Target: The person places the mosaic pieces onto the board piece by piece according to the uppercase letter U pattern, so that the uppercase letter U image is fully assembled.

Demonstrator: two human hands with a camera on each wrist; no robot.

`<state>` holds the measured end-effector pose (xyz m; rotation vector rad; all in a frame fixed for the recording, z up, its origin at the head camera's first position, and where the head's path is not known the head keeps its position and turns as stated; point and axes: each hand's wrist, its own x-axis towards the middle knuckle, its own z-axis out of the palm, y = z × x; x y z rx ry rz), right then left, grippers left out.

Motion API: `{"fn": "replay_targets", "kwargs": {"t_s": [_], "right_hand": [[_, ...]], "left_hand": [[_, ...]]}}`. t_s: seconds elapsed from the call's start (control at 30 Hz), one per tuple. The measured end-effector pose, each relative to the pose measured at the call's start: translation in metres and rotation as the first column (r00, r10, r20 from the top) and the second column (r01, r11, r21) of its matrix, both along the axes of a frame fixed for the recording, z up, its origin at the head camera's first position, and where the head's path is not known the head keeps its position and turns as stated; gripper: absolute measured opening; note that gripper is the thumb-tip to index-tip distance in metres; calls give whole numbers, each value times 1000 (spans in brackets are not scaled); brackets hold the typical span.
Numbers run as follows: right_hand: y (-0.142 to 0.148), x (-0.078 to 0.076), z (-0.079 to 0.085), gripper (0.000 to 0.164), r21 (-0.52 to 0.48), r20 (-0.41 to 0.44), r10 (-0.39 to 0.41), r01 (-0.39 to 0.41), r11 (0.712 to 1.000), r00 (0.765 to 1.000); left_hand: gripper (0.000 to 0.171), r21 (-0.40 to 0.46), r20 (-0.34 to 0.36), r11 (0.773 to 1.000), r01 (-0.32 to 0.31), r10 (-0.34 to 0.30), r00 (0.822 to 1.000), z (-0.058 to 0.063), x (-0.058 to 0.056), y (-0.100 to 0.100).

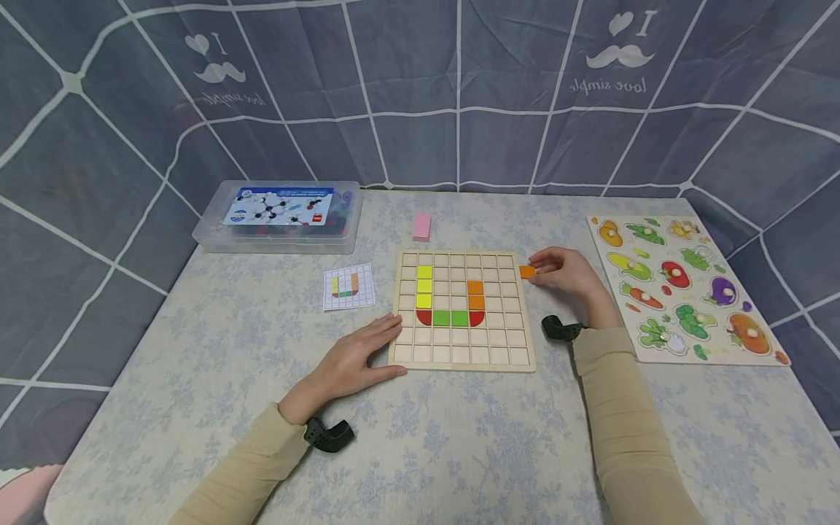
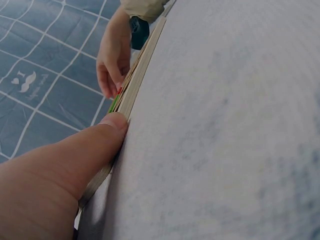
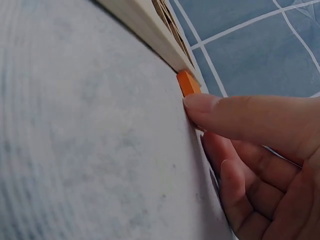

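A wooden grid board [image 1: 462,350] lies flat on the table. On it, yellow tiles [image 1: 424,286], red rounded corner tiles [image 1: 425,318], green tiles [image 1: 450,319] and orange tiles [image 1: 475,294] form a U. My left hand [image 1: 351,361] rests at the board's left side, fingers fairly straight; its thumb [image 2: 95,150] touches the board's edge. Beside the board's right edge, my right hand [image 1: 567,273] pinches another orange tile [image 1: 528,272]. In the right wrist view that orange tile [image 3: 188,84] is low against the board's side, with the thumb [image 3: 205,104] on it.
A small card [image 1: 349,287] printed with a coloured U lies left of the board. Behind it sits a clear plastic case [image 1: 275,237]. A pink block [image 1: 422,227] stands beyond the board, and a vegetable puzzle board [image 1: 682,292] lies at the right.
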<state>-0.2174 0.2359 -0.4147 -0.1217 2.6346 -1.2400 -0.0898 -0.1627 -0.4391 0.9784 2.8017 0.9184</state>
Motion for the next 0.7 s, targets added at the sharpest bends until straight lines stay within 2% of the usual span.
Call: {"fn": "replay_targets", "kwargs": {"t_s": [0.37,0.7], "right_hand": [[3,4,9,41,16,-14,18,-18,1000,1000],[-20,3,22,35,8,-75,100,-99,995,992]], "left_hand": [[74,-4,-4,1000,2,-2,1000,0,0,0],[73,-3,-6,1000,-1,1,1000,0,0,0]]}}
